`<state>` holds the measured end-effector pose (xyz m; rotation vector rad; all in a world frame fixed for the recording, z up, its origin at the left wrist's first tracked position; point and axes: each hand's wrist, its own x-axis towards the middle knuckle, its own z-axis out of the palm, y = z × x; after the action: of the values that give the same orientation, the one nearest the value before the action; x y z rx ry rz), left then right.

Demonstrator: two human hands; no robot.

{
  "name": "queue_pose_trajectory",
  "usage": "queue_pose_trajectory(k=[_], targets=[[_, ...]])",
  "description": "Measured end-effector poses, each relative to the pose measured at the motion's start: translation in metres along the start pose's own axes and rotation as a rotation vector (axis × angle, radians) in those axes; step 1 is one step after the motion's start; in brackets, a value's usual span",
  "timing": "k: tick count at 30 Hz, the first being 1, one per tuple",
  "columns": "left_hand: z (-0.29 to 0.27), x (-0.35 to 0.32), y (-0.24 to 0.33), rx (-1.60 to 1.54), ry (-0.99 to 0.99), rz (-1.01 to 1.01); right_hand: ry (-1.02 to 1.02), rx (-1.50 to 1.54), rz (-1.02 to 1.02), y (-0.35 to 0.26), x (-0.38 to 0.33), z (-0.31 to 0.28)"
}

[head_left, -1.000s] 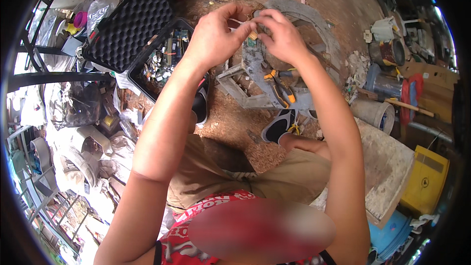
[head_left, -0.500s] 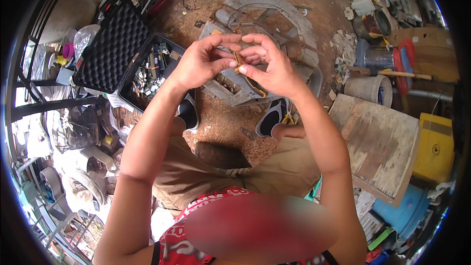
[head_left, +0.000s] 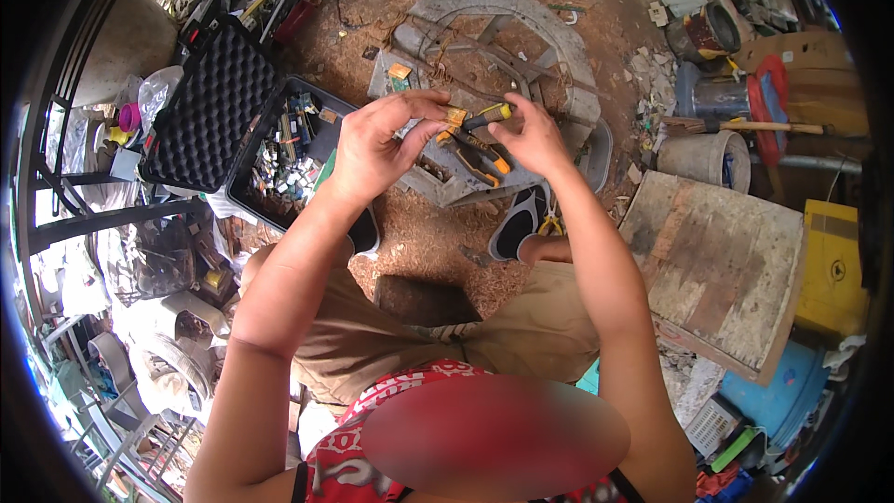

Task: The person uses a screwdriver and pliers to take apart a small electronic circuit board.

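Observation:
My left hand is closed, pinching a small gold-coloured flat piece between thumb and fingers. To its right, my right hand grips the end of a short screwdriver with a black-and-yellow handle. The screwdriver points left and meets the gold piece, or nearly so; its tip cannot be made out. Just below the hands, pliers with black-and-yellow handles lie on a grey metal frame. A small orange-and-green piece rests on the same frame, beyond my left hand.
An opened black case with small electronic parts stands at the left, its foam-lined lid folded back. At the right are a worn wooden board, a bucket and a yellow box. My shoes flank the frame's near edge.
My hands have moved apart, the right one slightly rightward and lower. A screwdriver now shows in my right hand, and the pliers below are less covered.

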<state>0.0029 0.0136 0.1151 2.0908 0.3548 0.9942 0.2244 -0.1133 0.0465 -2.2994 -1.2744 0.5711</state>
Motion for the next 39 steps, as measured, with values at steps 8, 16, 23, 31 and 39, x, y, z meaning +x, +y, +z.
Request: queue_pose_trajectory(k=[8,16,23,31,39], targets=[[0.002,-0.003,0.002,0.017,0.018,-0.065,-0.045,0.641,0.102,0.021,0.023,0.005],[0.002,-0.003,-0.007,0.048,-0.041,-0.027,0.426,0.978,-0.058,-0.013,0.009,-0.068],[0.005,-0.028,-0.049,0.152,-0.059,-0.244,0.476,0.815,-0.499,-0.081,-0.024,-0.073],[0.026,-0.063,-0.088,0.150,-0.059,-0.397,0.306,0.721,-0.604,-0.098,-0.011,-0.003],[0.029,-0.063,-0.091,0.165,-0.083,-0.429,0.250,0.651,-0.579,-0.094,-0.005,0.016]])
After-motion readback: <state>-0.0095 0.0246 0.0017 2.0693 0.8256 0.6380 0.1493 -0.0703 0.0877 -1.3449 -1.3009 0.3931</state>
